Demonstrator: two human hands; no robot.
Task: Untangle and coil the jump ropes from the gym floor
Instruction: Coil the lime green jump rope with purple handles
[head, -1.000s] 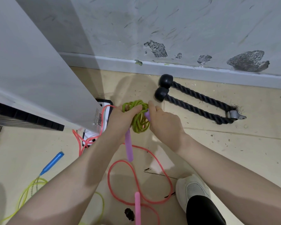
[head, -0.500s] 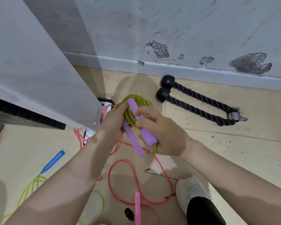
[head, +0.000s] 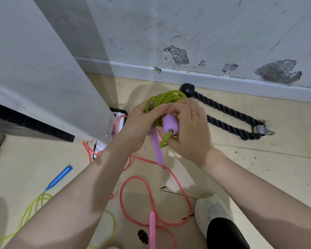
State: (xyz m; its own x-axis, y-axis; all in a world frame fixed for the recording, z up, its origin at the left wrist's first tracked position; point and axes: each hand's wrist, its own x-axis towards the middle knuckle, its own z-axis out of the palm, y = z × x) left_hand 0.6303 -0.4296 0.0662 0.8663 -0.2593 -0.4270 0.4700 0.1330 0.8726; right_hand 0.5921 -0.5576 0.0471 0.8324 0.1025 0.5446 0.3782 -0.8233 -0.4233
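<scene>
On the floor (head: pixel 258 177) at far left I see a blue handle (head: pixel 60 177) on a yellow rope (head: pixel 28 211). My left hand (head: pixel 139 124) grips the coiled green rope (head: pixel 164 99), held above the floor near the wall; my right hand (head: pixel 188 130) pinches its purple handle (head: pixel 170 125). A pink rope (head: pixel 126 187) lies below, a black rope attachment (head: pixel 228 117) at right.

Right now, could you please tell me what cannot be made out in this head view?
- Green rope coil: its lower half is hidden behind the left hand and right hand.
- Pink rope: its handle is cut off by the bottom edge.
- Yellow rope: partly under the left forearm and cut by the edge.
- Label by the grey panel: too small to read.
</scene>
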